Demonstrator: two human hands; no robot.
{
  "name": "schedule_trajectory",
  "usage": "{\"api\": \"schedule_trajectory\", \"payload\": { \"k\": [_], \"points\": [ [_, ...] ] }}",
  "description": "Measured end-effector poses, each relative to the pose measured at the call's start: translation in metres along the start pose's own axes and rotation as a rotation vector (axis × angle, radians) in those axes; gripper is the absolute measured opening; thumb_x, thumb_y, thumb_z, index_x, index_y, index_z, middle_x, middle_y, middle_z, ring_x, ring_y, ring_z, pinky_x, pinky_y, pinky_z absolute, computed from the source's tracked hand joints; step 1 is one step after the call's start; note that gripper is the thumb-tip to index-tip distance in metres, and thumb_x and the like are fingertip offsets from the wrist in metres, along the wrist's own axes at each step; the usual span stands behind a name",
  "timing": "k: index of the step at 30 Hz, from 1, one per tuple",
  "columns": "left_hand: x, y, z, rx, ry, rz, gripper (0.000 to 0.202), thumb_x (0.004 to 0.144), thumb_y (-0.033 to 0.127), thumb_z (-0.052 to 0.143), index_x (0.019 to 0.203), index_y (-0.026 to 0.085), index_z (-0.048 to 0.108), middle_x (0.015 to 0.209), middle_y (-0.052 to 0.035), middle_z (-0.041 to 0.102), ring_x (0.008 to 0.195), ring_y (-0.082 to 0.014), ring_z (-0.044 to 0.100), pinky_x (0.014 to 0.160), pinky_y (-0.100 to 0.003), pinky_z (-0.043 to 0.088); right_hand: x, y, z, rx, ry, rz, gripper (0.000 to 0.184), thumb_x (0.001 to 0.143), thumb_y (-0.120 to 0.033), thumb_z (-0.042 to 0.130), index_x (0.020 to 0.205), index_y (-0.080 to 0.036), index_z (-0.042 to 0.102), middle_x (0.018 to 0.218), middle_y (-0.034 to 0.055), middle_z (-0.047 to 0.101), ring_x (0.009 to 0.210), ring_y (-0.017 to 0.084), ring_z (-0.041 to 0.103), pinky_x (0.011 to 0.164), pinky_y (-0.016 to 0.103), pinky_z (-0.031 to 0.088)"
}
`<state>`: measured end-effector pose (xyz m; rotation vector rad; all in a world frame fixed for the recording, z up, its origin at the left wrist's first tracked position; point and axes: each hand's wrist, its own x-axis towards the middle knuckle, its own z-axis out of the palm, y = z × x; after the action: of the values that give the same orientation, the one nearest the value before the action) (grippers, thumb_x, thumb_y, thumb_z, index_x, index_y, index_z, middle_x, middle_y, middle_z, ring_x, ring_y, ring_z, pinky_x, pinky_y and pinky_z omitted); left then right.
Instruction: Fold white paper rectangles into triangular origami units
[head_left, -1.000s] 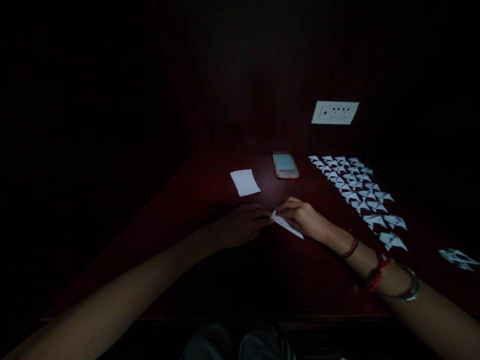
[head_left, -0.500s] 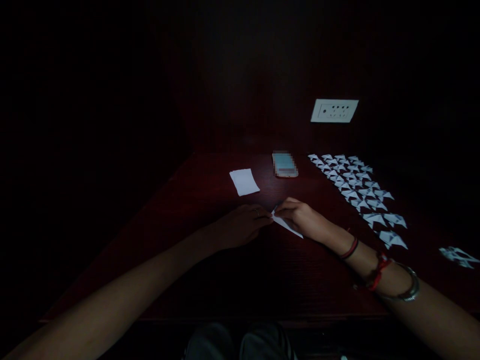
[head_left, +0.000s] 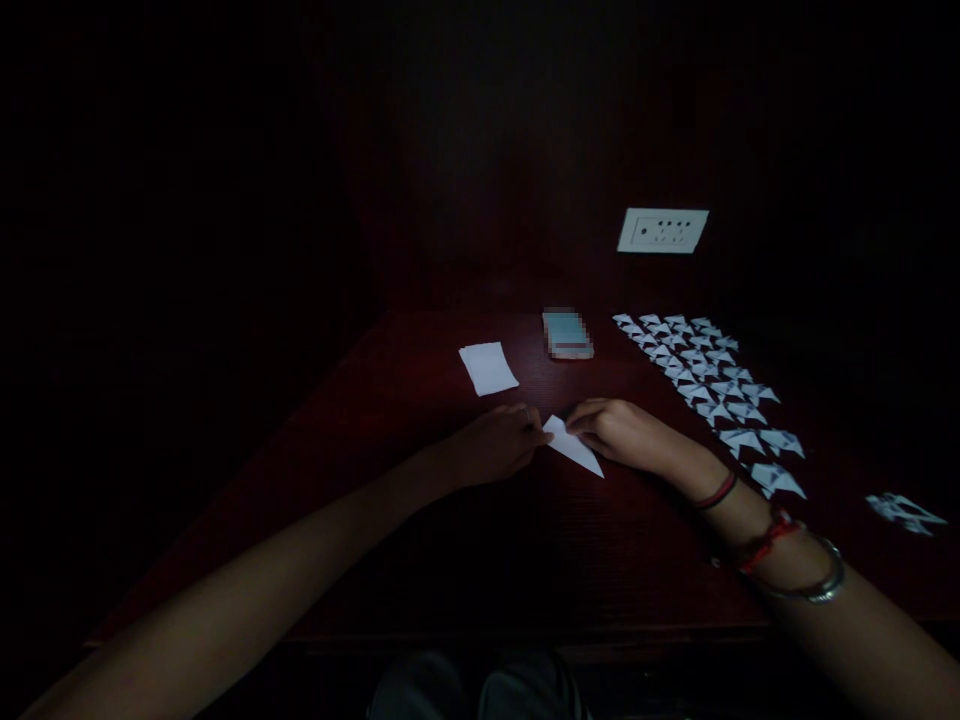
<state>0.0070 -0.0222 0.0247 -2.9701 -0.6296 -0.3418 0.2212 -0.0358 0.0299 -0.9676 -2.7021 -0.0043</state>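
A folded piece of white paper (head_left: 576,454) lies between my hands, its pointed end towards the table's front. My left hand (head_left: 501,441) has its fingers curled, with thumb and forefinger pinching the paper's left corner. From the other side my right hand (head_left: 621,432) holds the paper's upper right edge, fingers bent and pressed together on it. Beyond them rests a small stack of white paper sheets (head_left: 490,369). Rows of folded white paper figures (head_left: 694,368) stand to the right of my right hand.
A phone (head_left: 568,334), its screen blurred out, lies near the back of the dark red table (head_left: 360,400). More folded white paper pieces (head_left: 904,512) sit at the far right. A white socket panel (head_left: 663,230) is on the wall behind.
My right hand has shifted slightly right along the paper, leaving more of it uncovered. My left fingers have curled in at the paper's corner. The view has tilted a little.
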Motion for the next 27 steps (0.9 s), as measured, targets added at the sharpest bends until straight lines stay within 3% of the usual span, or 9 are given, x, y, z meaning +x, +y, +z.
{"api": "schedule_trajectory", "payload": {
  "k": [7, 19, 27],
  "points": [
    [0.002, -0.007, 0.012, -0.029, 0.053, 0.033, 0.026, 0.08, 0.014, 0.041, 0.105, 0.016, 0.048, 0.121, -0.0074, 0.041, 0.112, -0.0206, 0.033, 0.089, -0.035, 0.032, 0.0, 0.002, -0.004, -0.018, -0.045, 0.018, 0.024, 0.074, -0.009, 0.044, 0.086, -0.015, 0.063, 0.09, 0.0054, 0.062, 0.082, 0.015, 0.057, 0.074, 0.025, 0.042],
    [0.002, -0.002, 0.006, -0.016, -0.012, 0.038, 0.028, 0.081, 0.016, 0.038, 0.108, 0.015, 0.044, 0.122, -0.0076, 0.041, 0.107, -0.0193, 0.04, 0.088, -0.035, 0.032, 0.0, 0.009, -0.003, 0.083, -0.039, -0.014, 0.025, 0.073, -0.011, 0.047, 0.093, -0.014, 0.062, 0.096, 0.0065, 0.061, 0.089, 0.016, 0.055, 0.082, 0.028, 0.042],
    [-0.001, 0.001, 0.006, 0.051, -0.042, 0.026, 0.04, 0.083, 0.019, 0.036, 0.123, 0.018, 0.032, 0.128, -0.007, 0.035, 0.109, -0.0213, 0.037, 0.089, -0.037, 0.029, -0.001, 0.005, -0.009, 0.058, -0.077, 0.001, 0.029, 0.07, -0.008, 0.045, 0.091, -0.016, 0.063, 0.095, 0.0045, 0.063, 0.087, 0.016, 0.058, 0.078, 0.026, 0.043]
  ]
}}
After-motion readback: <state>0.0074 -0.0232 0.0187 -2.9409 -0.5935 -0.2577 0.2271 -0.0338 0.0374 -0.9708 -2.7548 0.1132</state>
